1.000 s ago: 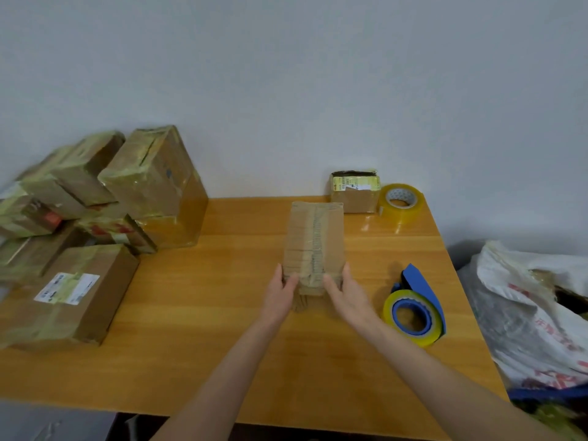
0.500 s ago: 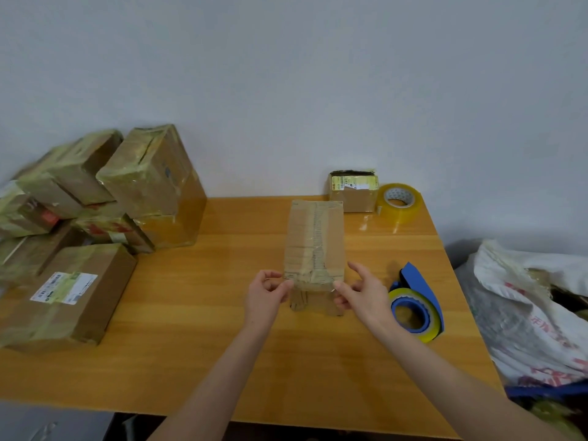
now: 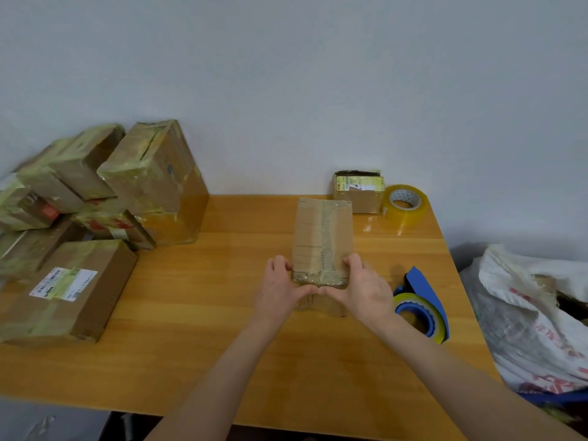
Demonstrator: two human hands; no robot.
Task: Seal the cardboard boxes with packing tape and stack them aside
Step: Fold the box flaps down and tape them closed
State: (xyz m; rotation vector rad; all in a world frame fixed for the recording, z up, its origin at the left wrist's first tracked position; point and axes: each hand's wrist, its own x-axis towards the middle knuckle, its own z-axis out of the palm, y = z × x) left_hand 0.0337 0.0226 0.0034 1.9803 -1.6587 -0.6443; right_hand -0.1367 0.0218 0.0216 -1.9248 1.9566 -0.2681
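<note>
Gripping the near end of the cardboard box [image 3: 323, 237] from both sides: left hand [image 3: 280, 288] at its 9 o'clock corner, right hand [image 3: 362, 288] at its 3 o'clock corner. Fingers curled over the top edge, thumbs brought almost tip to tip across the end face. Reads as pressing a tape tail down over that end.

Lies flat and lengthwise near the middle of the table [image 3: 206, 329], long axis from 6 to 12 o'clock. Shows clear tape along the whole top seam. Cannot tell whether the far end face is taped.

Judged step: finishing the seal on this box, smoothing rather than laying fresh tape. No tool in either hand.

Next move, as judged: calls for a two-handed lift and a carry toward the stack of sealed boxes [image 3: 149, 183] at 9 o'clock, against the wall. Calls for a level set-down, given a pile already tilted and uneven. Offers a flatter landing on the labelled box [image 3: 70, 291] at 8 o'clock.

Further out: tape dispenser [image 3: 423, 300], blue with a yellow roll, just beside the right wrist at 4 o'clock. Spare tape roll [image 3: 404, 205] at 1 o'clock, just beside a small box [image 3: 358, 194] with an apparently unsealed top, probably next in line. White printed bag [image 3: 534, 313] off the table at 3 o'clock.
</note>
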